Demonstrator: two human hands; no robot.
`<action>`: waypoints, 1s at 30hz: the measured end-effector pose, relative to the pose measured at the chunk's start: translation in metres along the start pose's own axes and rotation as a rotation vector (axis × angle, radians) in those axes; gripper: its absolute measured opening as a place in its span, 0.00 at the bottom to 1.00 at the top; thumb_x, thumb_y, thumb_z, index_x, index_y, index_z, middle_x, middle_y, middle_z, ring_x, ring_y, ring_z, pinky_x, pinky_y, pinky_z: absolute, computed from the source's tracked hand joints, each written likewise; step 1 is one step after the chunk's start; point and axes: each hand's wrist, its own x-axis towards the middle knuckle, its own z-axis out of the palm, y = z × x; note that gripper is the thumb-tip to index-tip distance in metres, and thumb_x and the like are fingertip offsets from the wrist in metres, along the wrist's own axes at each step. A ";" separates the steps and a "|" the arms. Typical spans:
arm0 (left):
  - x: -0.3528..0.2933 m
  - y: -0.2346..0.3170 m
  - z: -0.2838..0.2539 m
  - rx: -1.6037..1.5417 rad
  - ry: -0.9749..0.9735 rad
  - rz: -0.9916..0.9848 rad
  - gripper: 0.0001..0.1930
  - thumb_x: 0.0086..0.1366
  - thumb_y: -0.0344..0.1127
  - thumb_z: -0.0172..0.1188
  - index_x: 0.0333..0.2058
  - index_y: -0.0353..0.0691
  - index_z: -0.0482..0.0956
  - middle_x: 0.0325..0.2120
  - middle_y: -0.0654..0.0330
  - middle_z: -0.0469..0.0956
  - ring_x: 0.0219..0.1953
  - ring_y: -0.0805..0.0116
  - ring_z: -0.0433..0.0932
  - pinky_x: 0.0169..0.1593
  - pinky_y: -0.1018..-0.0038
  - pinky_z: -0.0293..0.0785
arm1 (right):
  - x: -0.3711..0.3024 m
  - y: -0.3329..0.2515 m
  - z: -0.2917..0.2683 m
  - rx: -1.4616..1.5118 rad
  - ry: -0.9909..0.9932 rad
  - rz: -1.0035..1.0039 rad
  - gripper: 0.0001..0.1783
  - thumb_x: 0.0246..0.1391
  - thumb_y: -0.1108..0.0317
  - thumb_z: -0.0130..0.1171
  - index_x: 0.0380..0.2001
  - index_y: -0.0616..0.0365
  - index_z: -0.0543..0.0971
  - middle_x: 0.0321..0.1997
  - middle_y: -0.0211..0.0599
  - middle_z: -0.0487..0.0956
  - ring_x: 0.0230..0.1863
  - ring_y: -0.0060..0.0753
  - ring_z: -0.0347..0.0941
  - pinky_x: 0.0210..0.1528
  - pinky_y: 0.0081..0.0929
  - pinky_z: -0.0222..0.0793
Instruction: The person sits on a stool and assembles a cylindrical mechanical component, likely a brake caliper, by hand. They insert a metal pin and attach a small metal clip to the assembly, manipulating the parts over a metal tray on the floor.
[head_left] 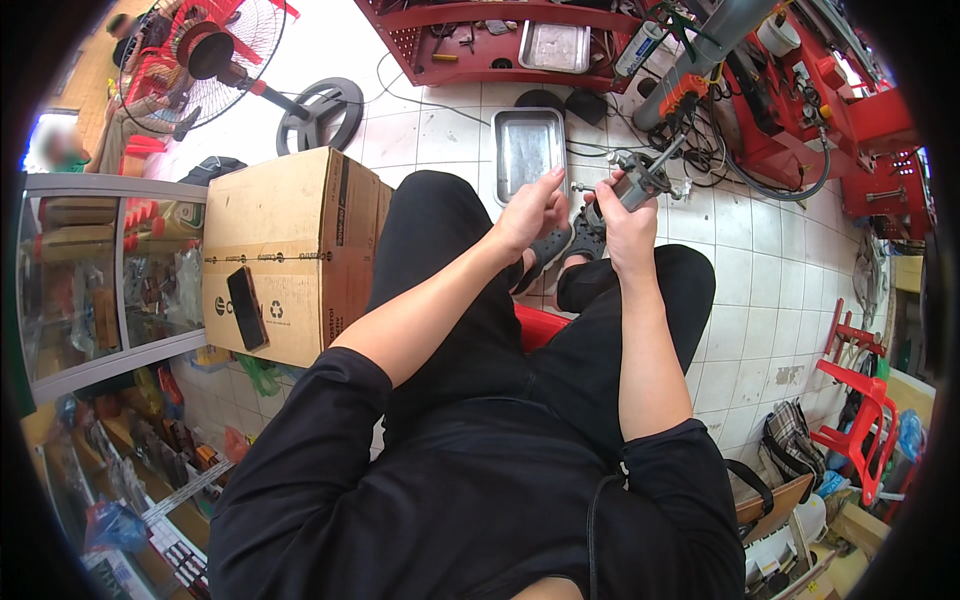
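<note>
Seen from the head, the right hand (629, 232) was closed around a grey metal part (650, 181), out past the knees near a tray (528, 150). The left hand (535, 216) hung half-curled beside it; whether it gripped anything, I couldn't tell.

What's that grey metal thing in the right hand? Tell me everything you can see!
The grey, metal-looking mechanical part has a rounded body, a thin straight rod pointing to the picture's upper right, and small knobbly fittings around its end. The person's bare right hand grips the body, hiding some of it, and holds it tilted, beyond the knees. The bare left hand is close on its left; I can't tell whether they touch.
</note>
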 end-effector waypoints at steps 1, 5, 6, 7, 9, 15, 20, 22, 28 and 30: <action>0.001 -0.002 -0.003 0.072 -0.019 -0.044 0.29 0.66 0.60 0.35 0.24 0.41 0.72 0.09 0.75 0.52 0.12 0.81 0.50 0.17 0.80 0.44 | 0.000 -0.001 0.000 -0.008 0.001 0.002 0.09 0.51 0.79 0.55 0.36 0.64 0.69 0.28 0.31 0.73 0.28 0.23 0.73 0.33 0.21 0.72; 0.000 0.002 0.002 -0.091 0.006 -0.028 0.32 0.65 0.63 0.34 0.18 0.41 0.70 0.09 0.74 0.52 0.12 0.80 0.49 0.17 0.80 0.43 | 0.000 0.001 -0.002 -0.039 -0.007 0.000 0.09 0.51 0.80 0.55 0.36 0.63 0.69 0.30 0.31 0.73 0.29 0.24 0.73 0.35 0.23 0.73; -0.001 0.006 0.007 -0.104 0.036 -0.016 0.33 0.64 0.64 0.34 0.16 0.42 0.69 0.09 0.74 0.51 0.12 0.80 0.49 0.17 0.79 0.43 | 0.001 0.002 -0.003 -0.047 -0.013 -0.003 0.09 0.51 0.80 0.55 0.36 0.62 0.70 0.31 0.32 0.73 0.30 0.25 0.73 0.36 0.24 0.74; -0.002 0.008 0.008 -0.093 0.032 -0.002 0.33 0.64 0.64 0.33 0.16 0.42 0.69 0.09 0.74 0.51 0.12 0.80 0.48 0.17 0.79 0.43 | 0.001 0.003 -0.003 -0.043 -0.013 -0.007 0.09 0.51 0.80 0.55 0.36 0.62 0.70 0.31 0.32 0.73 0.30 0.25 0.73 0.36 0.24 0.74; -0.001 0.006 0.005 -0.047 -0.013 0.024 0.32 0.64 0.64 0.33 0.19 0.42 0.70 0.09 0.74 0.52 0.12 0.80 0.48 0.17 0.80 0.43 | 0.001 0.004 -0.004 -0.037 -0.011 -0.014 0.09 0.51 0.80 0.55 0.36 0.62 0.70 0.31 0.32 0.72 0.30 0.25 0.73 0.36 0.24 0.74; -0.001 0.003 0.004 -0.118 0.012 -0.029 0.29 0.66 0.61 0.33 0.26 0.42 0.71 0.10 0.74 0.53 0.12 0.81 0.48 0.17 0.80 0.44 | 0.001 0.001 0.000 0.000 0.020 -0.015 0.09 0.51 0.80 0.55 0.36 0.64 0.69 0.28 0.31 0.72 0.28 0.23 0.73 0.33 0.20 0.72; -0.001 0.001 0.004 -0.107 -0.016 -0.008 0.26 0.67 0.60 0.34 0.32 0.44 0.69 0.11 0.74 0.54 0.11 0.82 0.49 0.16 0.81 0.43 | 0.001 0.003 0.000 0.016 0.022 -0.024 0.09 0.51 0.80 0.55 0.36 0.64 0.69 0.28 0.31 0.73 0.27 0.23 0.73 0.33 0.20 0.72; 0.000 -0.004 -0.001 -0.070 -0.039 -0.057 0.25 0.67 0.59 0.34 0.35 0.44 0.69 0.11 0.74 0.54 0.12 0.82 0.49 0.16 0.81 0.43 | 0.001 0.002 0.000 0.018 0.025 -0.024 0.09 0.51 0.80 0.55 0.36 0.64 0.69 0.28 0.31 0.73 0.28 0.23 0.73 0.33 0.20 0.72; -0.007 0.014 0.014 -0.120 0.025 0.111 0.31 0.64 0.64 0.33 0.27 0.41 0.72 0.12 0.75 0.53 0.14 0.81 0.47 0.19 0.81 0.40 | 0.001 0.004 -0.002 0.029 0.011 -0.026 0.09 0.50 0.80 0.55 0.36 0.64 0.69 0.28 0.33 0.74 0.28 0.23 0.73 0.33 0.20 0.71; -0.003 0.004 0.000 -0.025 -0.058 -0.008 0.31 0.65 0.62 0.35 0.28 0.39 0.74 0.11 0.74 0.55 0.13 0.81 0.49 0.18 0.81 0.44 | 0.000 0.002 -0.001 0.025 0.004 -0.024 0.09 0.50 0.80 0.54 0.36 0.64 0.69 0.28 0.33 0.74 0.28 0.23 0.74 0.33 0.21 0.71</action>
